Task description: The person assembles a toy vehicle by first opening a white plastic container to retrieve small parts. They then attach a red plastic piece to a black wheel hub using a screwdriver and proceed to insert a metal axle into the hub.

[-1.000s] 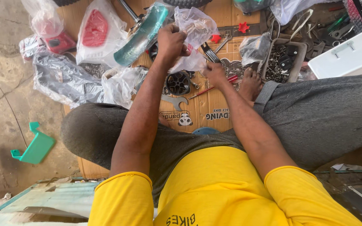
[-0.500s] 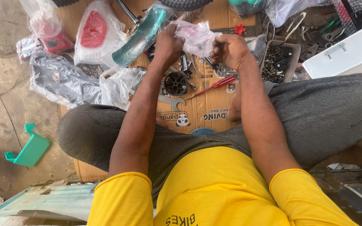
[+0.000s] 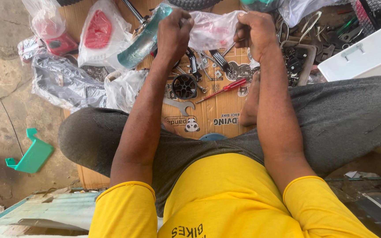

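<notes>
Together, left hand [image 3: 174, 33] and right hand [image 3: 253, 28] fingers pinch plastic bag [image 3: 212, 30] edges — taut.

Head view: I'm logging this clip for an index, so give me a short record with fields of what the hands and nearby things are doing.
left hand: pinches one edge of the clear plastic bag
right hand: grips the bag's other edge
bag: stretched between both hands, above the cardboard sheet
on cardboard: red-handled screwdriver, open-end wrench, black round part
right of them: white box
</notes>
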`<control>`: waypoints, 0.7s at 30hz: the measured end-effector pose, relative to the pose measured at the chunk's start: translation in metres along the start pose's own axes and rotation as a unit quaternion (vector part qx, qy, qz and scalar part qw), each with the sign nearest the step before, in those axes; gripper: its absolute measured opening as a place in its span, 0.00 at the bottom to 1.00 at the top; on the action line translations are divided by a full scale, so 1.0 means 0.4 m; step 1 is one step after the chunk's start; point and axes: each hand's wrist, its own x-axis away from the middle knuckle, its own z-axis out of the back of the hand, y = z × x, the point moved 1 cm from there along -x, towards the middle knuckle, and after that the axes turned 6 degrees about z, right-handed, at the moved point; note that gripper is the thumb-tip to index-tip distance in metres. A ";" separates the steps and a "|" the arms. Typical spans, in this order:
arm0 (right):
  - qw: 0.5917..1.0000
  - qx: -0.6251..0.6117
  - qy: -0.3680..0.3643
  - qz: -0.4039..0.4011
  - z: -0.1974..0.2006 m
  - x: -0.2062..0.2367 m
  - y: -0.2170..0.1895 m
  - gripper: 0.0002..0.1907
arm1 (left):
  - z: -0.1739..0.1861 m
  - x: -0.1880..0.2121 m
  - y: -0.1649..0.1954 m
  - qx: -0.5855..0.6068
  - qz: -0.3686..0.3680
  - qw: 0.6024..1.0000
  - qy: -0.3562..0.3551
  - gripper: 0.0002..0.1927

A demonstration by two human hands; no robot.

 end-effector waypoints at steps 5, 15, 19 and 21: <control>1.000 0.012 0.016 0.015 -0.015 0.000 0.000 0.08 | 0.000 0.000 0.015 0.010 -0.011 1.000 -0.028 0.14; 0.954 -0.070 -0.253 0.144 -0.210 0.044 -0.045 0.11 | -0.010 -0.007 -0.009 -0.119 -0.125 0.982 0.074 0.11; 0.985 -0.081 -0.085 0.124 -0.191 -0.013 -0.007 0.09 | 0.236 -0.060 -0.109 -0.219 -0.020 0.943 0.248 0.03; 0.994 -0.024 0.032 0.098 -0.148 -0.051 0.051 0.07 | 0.491 -0.030 -0.164 -0.255 0.104 0.875 0.397 0.02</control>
